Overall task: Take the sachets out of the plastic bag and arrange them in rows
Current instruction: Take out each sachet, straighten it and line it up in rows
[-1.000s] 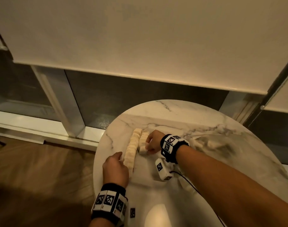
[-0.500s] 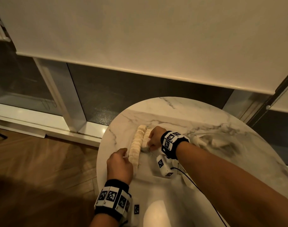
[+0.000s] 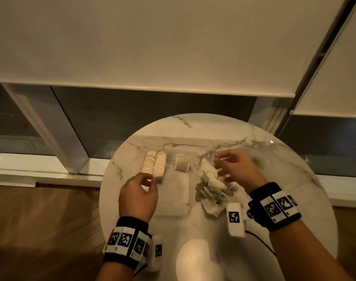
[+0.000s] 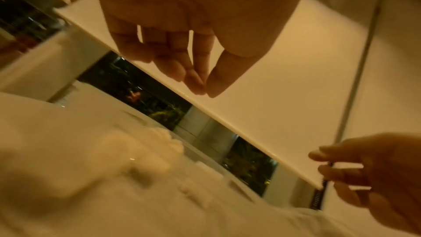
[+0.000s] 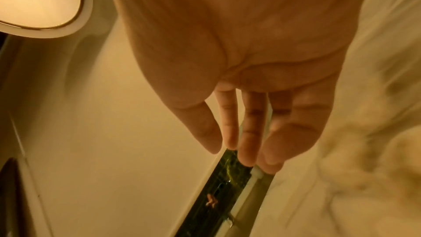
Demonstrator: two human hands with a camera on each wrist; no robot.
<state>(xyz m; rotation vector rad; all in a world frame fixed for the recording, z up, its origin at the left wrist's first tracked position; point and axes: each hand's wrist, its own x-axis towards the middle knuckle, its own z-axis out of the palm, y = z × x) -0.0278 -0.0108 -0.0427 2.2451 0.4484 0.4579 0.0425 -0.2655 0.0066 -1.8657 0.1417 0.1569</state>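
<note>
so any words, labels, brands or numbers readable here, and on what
None can be read.
Wristbands, left and right: black-and-white square code markers only, no letters or digits legible.
White tag by the right wrist: one such marker, no text.
Sachets in the two rows and loose pile: any print is too small and blurred.
Both wrist views: no text.
</note>
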